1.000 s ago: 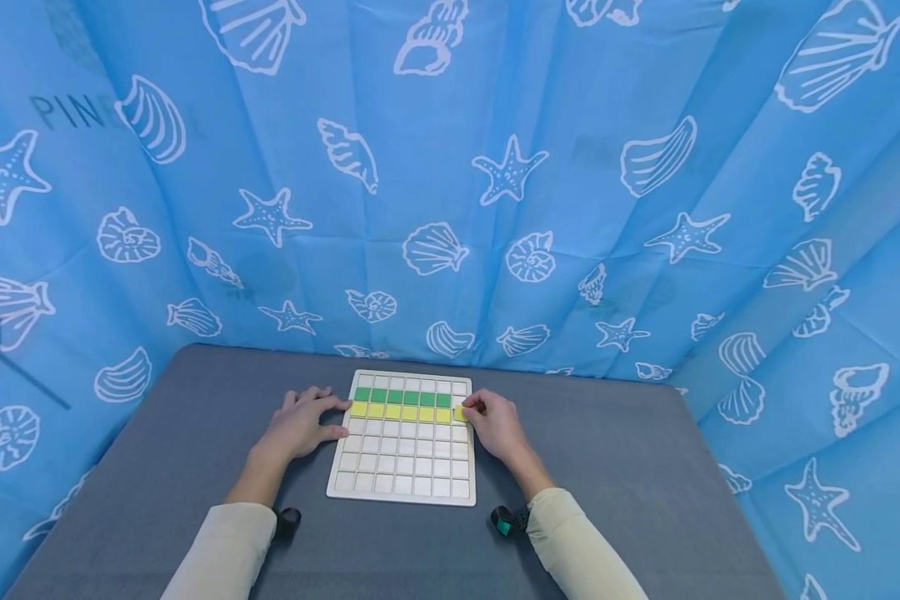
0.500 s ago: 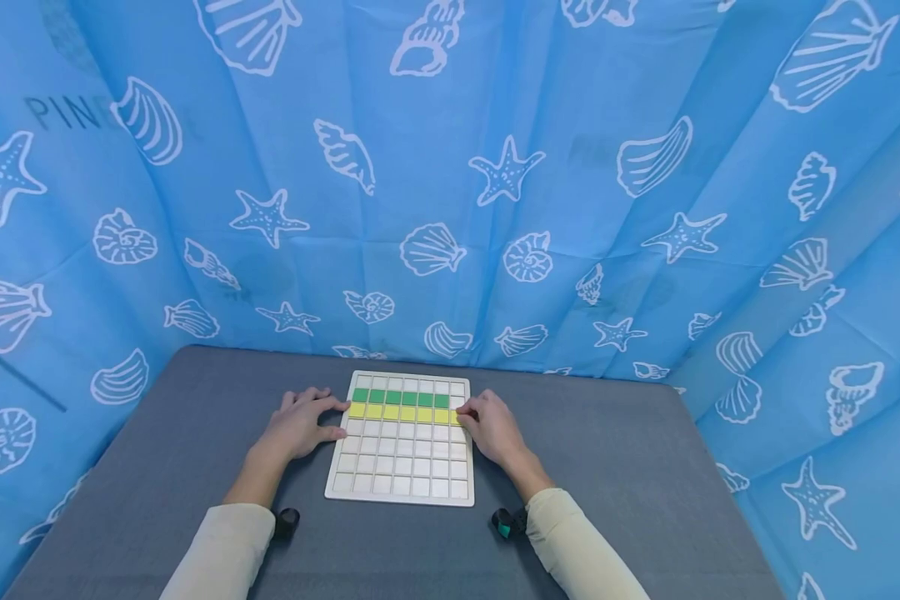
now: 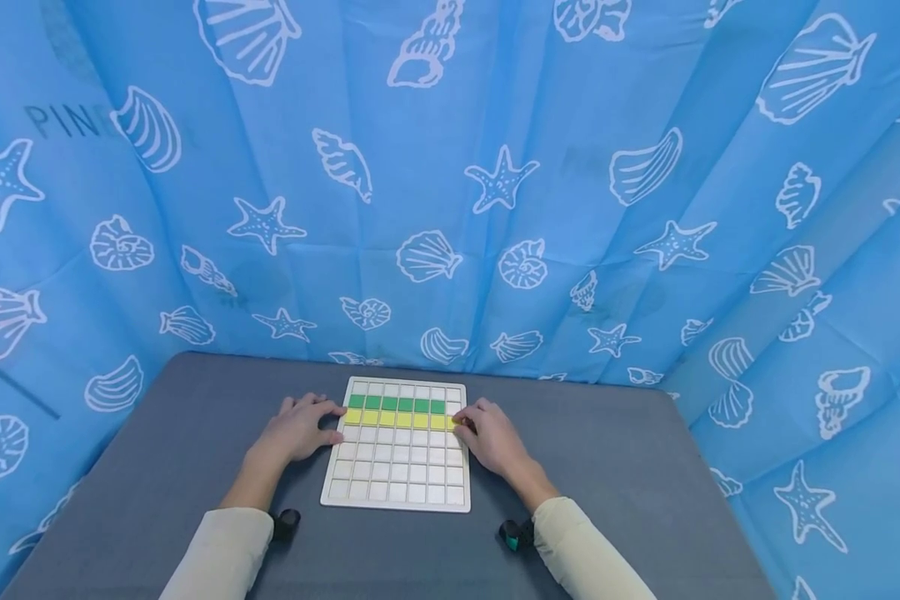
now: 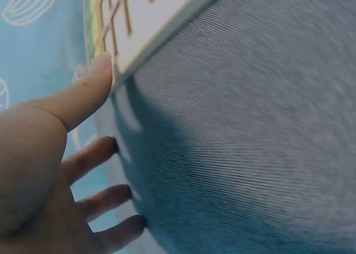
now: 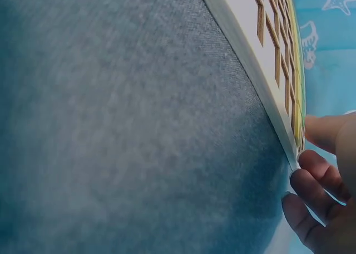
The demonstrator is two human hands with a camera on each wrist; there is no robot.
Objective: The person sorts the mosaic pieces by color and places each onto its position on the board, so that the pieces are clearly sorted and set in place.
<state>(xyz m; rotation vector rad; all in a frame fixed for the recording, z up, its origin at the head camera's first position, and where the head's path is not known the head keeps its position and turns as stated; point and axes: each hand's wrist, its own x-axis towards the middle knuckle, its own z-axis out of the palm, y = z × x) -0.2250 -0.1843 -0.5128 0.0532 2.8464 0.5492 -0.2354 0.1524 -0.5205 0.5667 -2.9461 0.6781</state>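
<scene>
A white square grid board [image 3: 398, 471] lies on the table, with a row of green tiles [image 3: 389, 404] near its top and a row of yellow tiles [image 3: 386, 419] just below. My left hand [image 3: 292, 429] rests at the board's left edge, its thumb on the rim in the left wrist view and its other fingers spread loosely. At the right end of the yellow row, my right hand [image 3: 492, 437] holds a yellow tile [image 3: 452, 423] between thumb and fingertips, over the last cell. The fingers partly cover that tile.
The grey cloth-covered table [image 3: 615, 500] extends on both sides of the board. A blue curtain [image 3: 495, 125] printed with shells and starfish hangs behind the table and along its sides. A black strap [image 3: 287, 525] is on the left wrist and another strap [image 3: 516, 535] on the right.
My right hand has brought the yellow tile slightly left and down into line with the yellow row's last cell. The left hand stays at the board's edge. The head view has shifted slightly.
</scene>
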